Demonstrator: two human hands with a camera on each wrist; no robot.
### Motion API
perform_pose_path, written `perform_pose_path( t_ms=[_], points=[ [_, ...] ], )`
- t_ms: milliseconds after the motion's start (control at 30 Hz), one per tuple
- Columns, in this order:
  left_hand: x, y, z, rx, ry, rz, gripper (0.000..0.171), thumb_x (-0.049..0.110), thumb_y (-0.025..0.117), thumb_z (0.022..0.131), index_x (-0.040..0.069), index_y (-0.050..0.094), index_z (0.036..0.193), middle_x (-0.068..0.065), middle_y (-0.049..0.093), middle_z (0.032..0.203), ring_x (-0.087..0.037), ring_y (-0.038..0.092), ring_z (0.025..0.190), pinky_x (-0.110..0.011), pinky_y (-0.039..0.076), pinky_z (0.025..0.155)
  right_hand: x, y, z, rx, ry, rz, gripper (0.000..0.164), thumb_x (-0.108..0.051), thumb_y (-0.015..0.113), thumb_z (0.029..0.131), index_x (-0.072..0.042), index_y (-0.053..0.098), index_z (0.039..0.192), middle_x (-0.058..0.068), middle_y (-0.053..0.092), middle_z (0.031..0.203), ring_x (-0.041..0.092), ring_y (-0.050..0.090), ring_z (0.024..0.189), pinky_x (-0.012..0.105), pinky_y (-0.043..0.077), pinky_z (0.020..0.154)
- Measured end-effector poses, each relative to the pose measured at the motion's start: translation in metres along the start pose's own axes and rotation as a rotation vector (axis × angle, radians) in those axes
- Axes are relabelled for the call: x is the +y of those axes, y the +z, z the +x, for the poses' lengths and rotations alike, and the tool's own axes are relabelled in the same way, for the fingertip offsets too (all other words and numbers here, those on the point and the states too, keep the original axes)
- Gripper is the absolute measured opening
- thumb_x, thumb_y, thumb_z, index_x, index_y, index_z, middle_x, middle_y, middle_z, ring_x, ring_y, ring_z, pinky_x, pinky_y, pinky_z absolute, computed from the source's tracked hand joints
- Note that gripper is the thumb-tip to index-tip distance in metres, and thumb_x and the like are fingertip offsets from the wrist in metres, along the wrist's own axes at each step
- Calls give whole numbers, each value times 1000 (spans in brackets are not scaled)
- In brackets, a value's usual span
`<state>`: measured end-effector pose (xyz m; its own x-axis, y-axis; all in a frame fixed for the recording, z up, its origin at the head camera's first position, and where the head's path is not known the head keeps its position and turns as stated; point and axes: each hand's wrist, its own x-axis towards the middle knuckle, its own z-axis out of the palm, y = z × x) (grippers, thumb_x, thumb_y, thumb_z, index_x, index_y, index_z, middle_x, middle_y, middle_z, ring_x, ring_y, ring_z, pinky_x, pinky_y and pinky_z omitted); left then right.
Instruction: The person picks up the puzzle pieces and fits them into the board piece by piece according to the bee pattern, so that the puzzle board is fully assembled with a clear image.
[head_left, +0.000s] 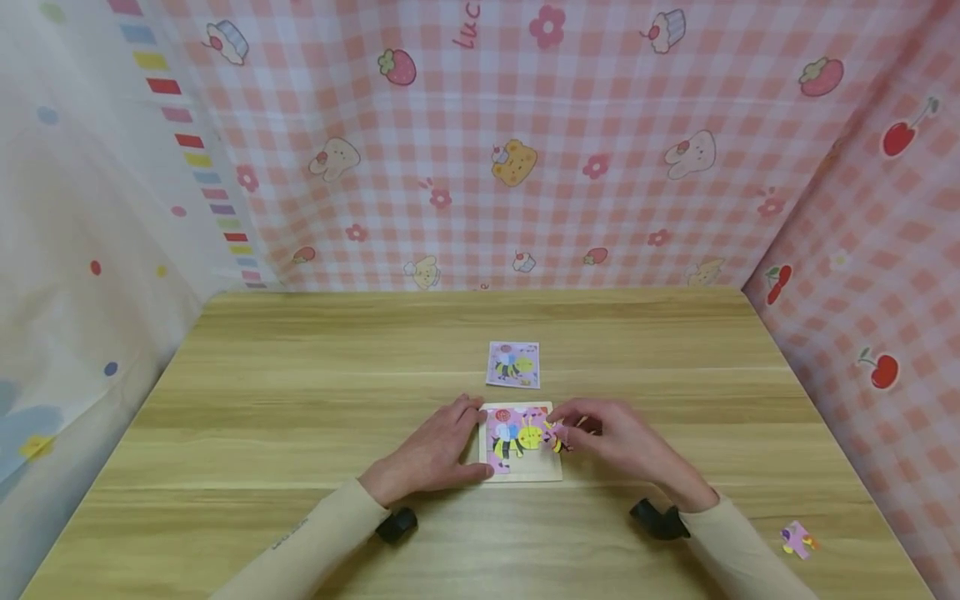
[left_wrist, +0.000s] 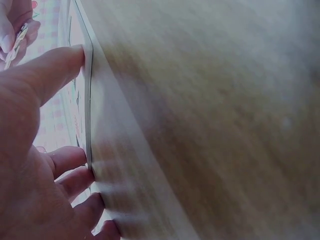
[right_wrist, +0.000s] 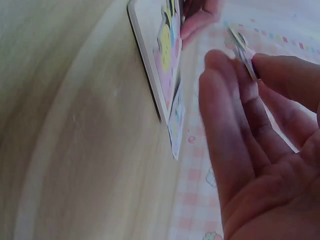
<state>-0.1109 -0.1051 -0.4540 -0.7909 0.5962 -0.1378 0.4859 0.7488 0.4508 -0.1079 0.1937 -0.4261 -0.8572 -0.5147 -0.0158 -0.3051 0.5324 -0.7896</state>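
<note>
A square wooden jigsaw board (head_left: 534,473) with a bee picture lies in front of me, partly filled with pink, yellow and black pieces; bare wood shows along its lower right. My left hand (head_left: 438,446) rests along the board's left side, thumb on the lower left corner and fingertips by the upper left corner. Over the right part of the board, my right hand (head_left: 618,437) pinches a puzzle piece (right_wrist: 243,52) between thumb and fingers. That piece is tilted and off the board in the right wrist view.
Just behind the board lies a square picture card (head_left: 513,365) showing the same bee. One loose puzzle piece (head_left: 798,540) is at the table's lower right, beside my right forearm. A checked pink curtain (head_left: 465,208) hangs behind the wooden table (head_left: 300,375).
</note>
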Motion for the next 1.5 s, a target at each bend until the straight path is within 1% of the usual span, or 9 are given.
perform_pose_path(
  t_ms=[133,267,367,467,600,767,1033,1267,1500],
  points=[
    [-1,0,1,4,12,13,78,44,74,94,-3,45,149,-21,34,162,-38,30,151,-50,26,124,-1,8,4,7,26,41,8,-17,72,98,-14,73,105,-8,71,89,12,66,83,27,55,76],
    [-1,0,1,-4,7,11,78,44,74,94,-2,45,149,-21,34,162,-37,31,151,-49,26,124,-3,15,7,18,46,57,4,-14,73,97,-13,71,100,-7,71,89,12,66,84,26,55,77],
    [-1,-1,1,-10,0,4,77,44,74,94,-1,45,149,-20,33,163,-38,29,152,-49,25,124,-4,19,10,17,60,79,8,-11,73,96,-10,70,104,-5,71,91,14,66,86,26,55,77],
    [-1,-1,1,-11,-1,-1,77,44,75,94,-1,46,149,-20,33,163,-38,28,152,-49,25,124,-4,22,11,8,70,93,20,-7,72,96,-8,68,115,-2,70,96,15,67,88,27,56,77],
    [-1,-1,1,-12,3,-8,77,44,75,93,-1,46,149,-21,33,163,-39,28,152,-50,25,124,-5,27,12,-8,61,86,35,-5,69,95,-10,65,129,-2,67,99,15,67,87,28,55,75],
    [-1,-2,1,-12,5,-10,77,44,74,94,-1,45,149,-21,33,163,-39,28,152,-50,24,124,-6,31,13,-2,20,83,25,-5,69,96,-13,69,119,-2,67,97,14,66,89,27,56,78],
    [0,0,1,-6,8,-13,77,43,76,93,-2,46,148,-21,34,162,-39,30,151,-50,26,124,-4,34,14,28,42,68,12,-6,73,94,-11,69,104,-3,70,91,12,66,83,25,55,72],
    [0,0,2,-11,7,11,79,44,75,94,-2,44,150,-21,33,163,-37,31,151,-48,26,124,-3,33,12,13,19,61,22,-1,72,93,-9,71,114,2,71,104,12,67,86,25,56,73],
    [-1,-1,1,-22,-2,12,78,44,75,94,-1,44,150,-20,33,163,-37,31,151,-48,26,124,-2,37,11,-26,9,38,29,-1,75,89,-6,74,118,3,72,109,9,67,86,24,56,74]
  ],
)
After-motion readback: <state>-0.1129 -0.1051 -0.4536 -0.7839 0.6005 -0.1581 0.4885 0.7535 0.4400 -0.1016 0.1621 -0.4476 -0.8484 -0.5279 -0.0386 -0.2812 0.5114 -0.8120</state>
